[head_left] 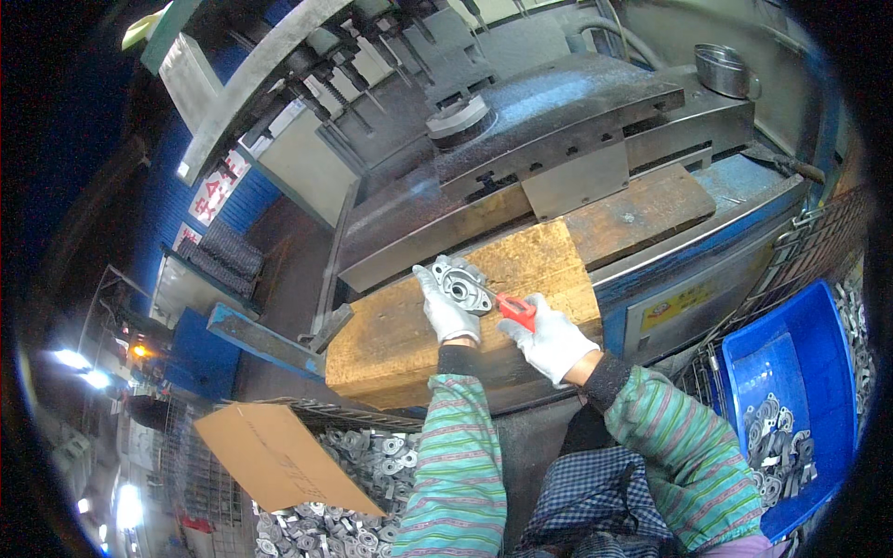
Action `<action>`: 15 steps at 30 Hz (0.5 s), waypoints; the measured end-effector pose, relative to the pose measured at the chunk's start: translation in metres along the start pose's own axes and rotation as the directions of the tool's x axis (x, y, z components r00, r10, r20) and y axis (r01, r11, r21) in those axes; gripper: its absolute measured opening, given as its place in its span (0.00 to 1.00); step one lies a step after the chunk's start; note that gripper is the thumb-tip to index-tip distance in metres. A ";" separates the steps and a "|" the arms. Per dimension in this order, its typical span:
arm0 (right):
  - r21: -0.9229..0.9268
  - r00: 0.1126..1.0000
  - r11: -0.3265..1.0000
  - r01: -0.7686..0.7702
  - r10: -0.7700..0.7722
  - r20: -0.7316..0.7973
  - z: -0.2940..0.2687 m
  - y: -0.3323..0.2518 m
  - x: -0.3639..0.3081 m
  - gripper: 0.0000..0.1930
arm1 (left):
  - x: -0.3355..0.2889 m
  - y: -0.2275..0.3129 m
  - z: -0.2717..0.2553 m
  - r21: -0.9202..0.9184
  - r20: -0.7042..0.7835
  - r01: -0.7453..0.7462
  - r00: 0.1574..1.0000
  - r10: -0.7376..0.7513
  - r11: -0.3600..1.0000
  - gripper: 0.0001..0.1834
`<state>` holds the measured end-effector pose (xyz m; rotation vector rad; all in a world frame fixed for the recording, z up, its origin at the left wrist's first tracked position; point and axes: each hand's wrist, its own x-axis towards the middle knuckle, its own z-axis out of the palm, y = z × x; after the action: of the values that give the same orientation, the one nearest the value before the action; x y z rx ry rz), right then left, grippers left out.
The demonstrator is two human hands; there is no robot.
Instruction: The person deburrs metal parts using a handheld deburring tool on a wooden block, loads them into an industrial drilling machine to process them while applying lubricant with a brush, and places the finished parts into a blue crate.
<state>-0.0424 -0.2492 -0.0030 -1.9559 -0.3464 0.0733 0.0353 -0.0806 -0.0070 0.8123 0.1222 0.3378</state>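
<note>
My left hand [448, 312], in a white glove, is closed round a grey metal casting [461, 286] with a round bore in its middle and holes in its outer lobes. It holds the part just above a thick wooden block [549, 265]; whether the two touch is hard to tell. White-gloved too, my right hand [551, 346] grips a tool with a red handle [515, 312]. The tool's thin tip points at the casting's right edge; its exact kind does not show.
Behind the block stands a machine bed [577, 112] under several hanging spindles [339, 79]. A metal mug [722, 71] sits back right. Similar castings fill a blue bin [791, 353] at right and a wire cage lower left, partly under a cardboard sheet [279, 456].
</note>
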 end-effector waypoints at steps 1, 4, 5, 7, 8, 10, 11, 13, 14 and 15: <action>0.011 1.000 1.000 0.004 -0.004 -0.015 -0.001 0.001 0.000 0.23 | -0.001 0.000 0.000 0.000 0.013 -0.007 1.000 0.007 1.000 0.27; 0.021 0.999 1.000 -0.020 0.021 -0.025 -0.001 0.006 -0.005 0.24 | -0.002 0.001 0.000 -0.006 0.023 -0.011 1.000 0.011 1.000 0.27; 0.026 0.999 1.000 -0.001 0.002 -0.032 -0.001 0.009 -0.010 0.24 | -0.001 0.001 0.000 -0.009 0.010 -0.005 1.000 0.005 1.000 0.27; 0.027 1.000 1.000 -0.014 0.015 -0.016 0.001 0.015 -0.023 0.24 | -0.001 0.002 0.001 -0.037 0.037 0.005 0.999 -0.003 0.999 0.27; 0.013 1.000 1.000 -0.017 0.017 0.008 0.002 0.018 -0.029 0.24 | -0.001 0.003 0.001 -0.063 0.077 0.011 0.997 -0.006 0.998 0.27; 0.002 0.999 0.999 -0.033 0.032 0.026 0.004 0.025 -0.039 0.24 | -0.002 0.004 0.002 -0.078 0.106 0.011 0.994 -0.003 0.997 0.27; -0.006 0.999 1.000 -0.020 0.020 0.031 0.005 0.029 -0.043 0.23 | -0.003 0.004 0.003 -0.068 0.095 0.004 0.995 0.002 0.998 0.27; -0.004 0.999 0.999 -0.040 0.040 0.028 0.006 0.034 -0.048 0.22 | -0.004 0.004 0.005 -0.042 0.066 0.000 0.998 0.002 0.999 0.26; 0.006 0.999 0.999 -0.040 0.040 0.026 0.006 0.036 -0.049 0.22 | -0.004 0.005 0.006 -0.027 0.048 0.003 0.999 -0.002 1.000 0.25; 0.016 0.999 0.999 -0.040 0.040 0.023 0.005 0.037 -0.050 0.22 | -0.005 0.005 0.008 0.001 0.051 -0.011 0.999 0.011 1.000 0.25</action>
<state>-0.0838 -0.2720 -0.0445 -1.9475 -0.3203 0.1238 0.0314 -0.0843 0.0017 0.8229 0.0699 0.3271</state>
